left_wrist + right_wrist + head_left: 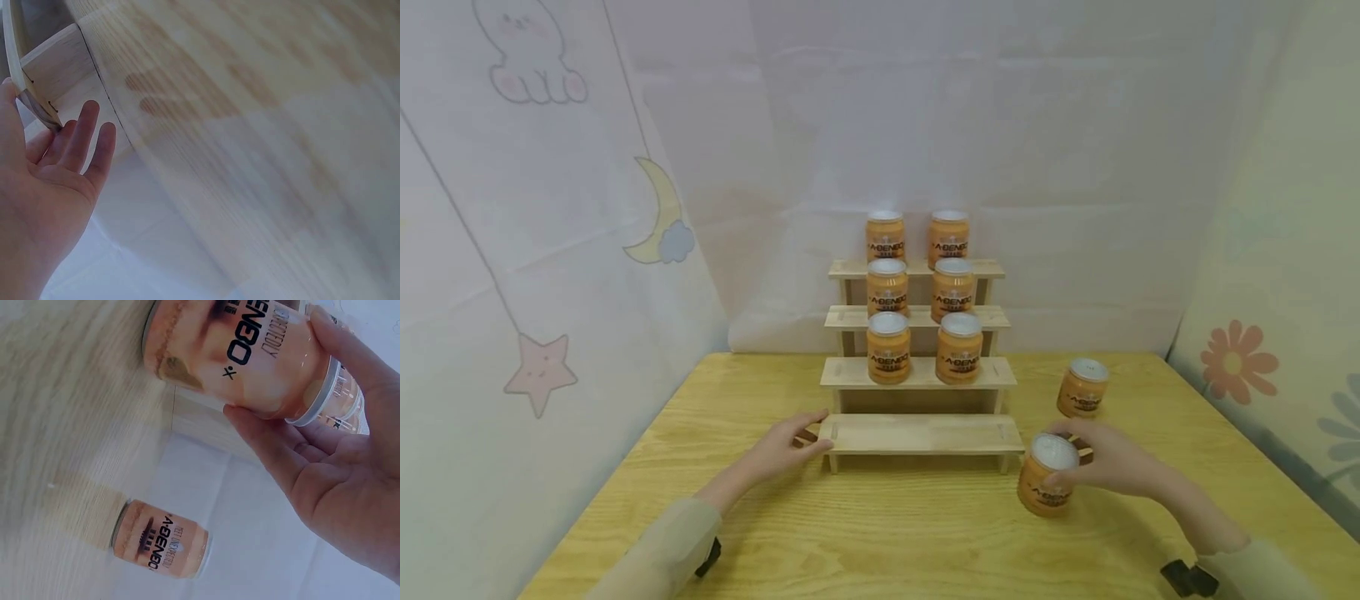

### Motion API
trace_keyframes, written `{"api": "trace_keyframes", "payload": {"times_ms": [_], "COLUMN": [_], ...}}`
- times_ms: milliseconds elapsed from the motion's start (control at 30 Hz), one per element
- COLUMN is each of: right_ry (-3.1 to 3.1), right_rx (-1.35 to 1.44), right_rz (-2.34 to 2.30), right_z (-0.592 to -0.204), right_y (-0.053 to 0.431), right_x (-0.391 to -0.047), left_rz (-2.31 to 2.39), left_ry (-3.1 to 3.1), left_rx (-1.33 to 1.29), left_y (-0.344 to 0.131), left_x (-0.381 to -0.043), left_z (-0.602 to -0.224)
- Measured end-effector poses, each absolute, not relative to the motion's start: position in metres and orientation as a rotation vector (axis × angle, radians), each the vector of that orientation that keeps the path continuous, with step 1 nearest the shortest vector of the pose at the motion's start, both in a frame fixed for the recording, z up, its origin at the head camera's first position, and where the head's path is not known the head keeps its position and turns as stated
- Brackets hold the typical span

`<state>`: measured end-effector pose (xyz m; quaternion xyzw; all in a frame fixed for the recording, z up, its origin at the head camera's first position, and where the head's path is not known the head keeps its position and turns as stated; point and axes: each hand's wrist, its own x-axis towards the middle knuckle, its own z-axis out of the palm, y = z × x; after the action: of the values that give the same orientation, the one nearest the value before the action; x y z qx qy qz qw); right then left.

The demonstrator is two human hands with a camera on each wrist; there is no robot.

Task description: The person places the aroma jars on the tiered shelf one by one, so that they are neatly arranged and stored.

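My right hand (1112, 458) grips an orange can (1047, 492) with a silver lid, at the right end of a stepped wooden stand (917, 435). In the right wrist view the thumb and fingers (262, 440) lie on opposite sides of this can (244, 356), near its lid. My left hand (786, 446) holds the left end of the stand's lowest step. The left wrist view shows its thumb and fingertips at the corner of that board (40, 112), the other fingers (84, 134) loosely extended. A second loose can (1082, 390) stands behind my right hand.
Matching cans stand in pairs on the top step (917, 269), the second step (917, 317) and the third step (917, 373). The lowest step bears none. All stands on a wooden table (880, 542), with printed cloth (820, 125) behind and at both sides.
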<state>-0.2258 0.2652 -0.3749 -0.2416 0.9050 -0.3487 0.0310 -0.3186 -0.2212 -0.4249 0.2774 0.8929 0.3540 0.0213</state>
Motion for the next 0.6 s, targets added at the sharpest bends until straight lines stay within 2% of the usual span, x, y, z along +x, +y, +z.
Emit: {"api": "trace_keyframes", "payload": {"times_ms": [267, 600], "right_ry": [2.749, 2.75], "right_rx": [-0.777, -0.856], "right_rz": [-1.111, -1.143], "right_z": [-0.377, -0.359], "right_y": [0.246, 0.216], "right_x": [-0.225, -0.232], "left_rz": [1.087, 1.08], "left_ry": [2.755, 2.762], "left_rx": [0.85, 0.847], "left_y": [-0.222, -0.223], "left_x": [-0.319, -0.32], "left_z": [-0.425, -0.425]}}
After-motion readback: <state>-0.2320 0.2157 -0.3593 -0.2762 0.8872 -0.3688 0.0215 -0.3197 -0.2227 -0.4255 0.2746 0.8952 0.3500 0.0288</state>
